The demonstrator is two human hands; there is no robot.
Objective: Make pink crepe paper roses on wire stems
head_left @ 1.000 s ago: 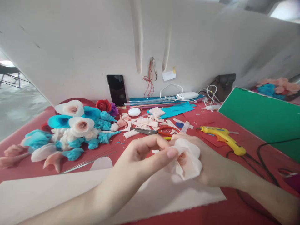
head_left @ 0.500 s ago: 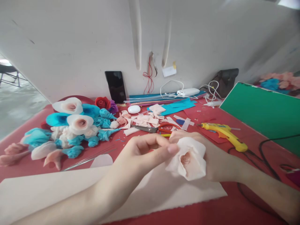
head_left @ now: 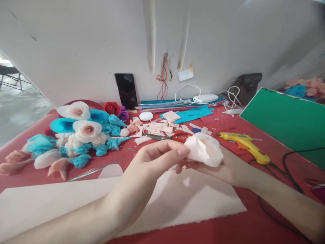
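A white paper flower (head_left: 207,149) is just right of the frame's centre. The left hand (head_left: 157,157) pinches its edge between thumb and finger; the right hand (head_left: 231,169), fingers curled, holds it from beneath. Too strong a pull could tear it.

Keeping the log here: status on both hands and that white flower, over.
Left hand pinches white flower at its edge. Right hand under it, grip partly hidden. Flower above pale sheet; scissors lie beyond.
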